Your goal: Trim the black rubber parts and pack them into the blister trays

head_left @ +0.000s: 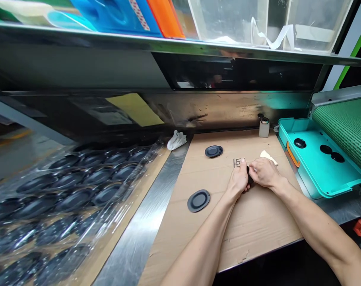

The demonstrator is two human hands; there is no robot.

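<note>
Over the brown cardboard sheet (198,242), my left hand (238,178) and my right hand (264,171) are close together. Between them is a small black part (249,177), mostly covered by the fingers. My left hand is closed around it, and the fingers of my right hand pinch at its edge. To the left on the cardboard lies a black oval part (198,200) with a raised ring. Farther back sits a second black oval piece (213,151), which seems to be stacked on another. A cream-coloured wedge-shaped piece (269,157) rests just behind my right hand.
Clear plastic trays (79,198) of black oval parts fill the left. A teal bin (323,174) holding several black discs stands right, by a green conveyor belt (347,119). Behind are a small bottle (264,128) and crumpled white tissue (177,140). A metal shelf (180,45) overhangs.
</note>
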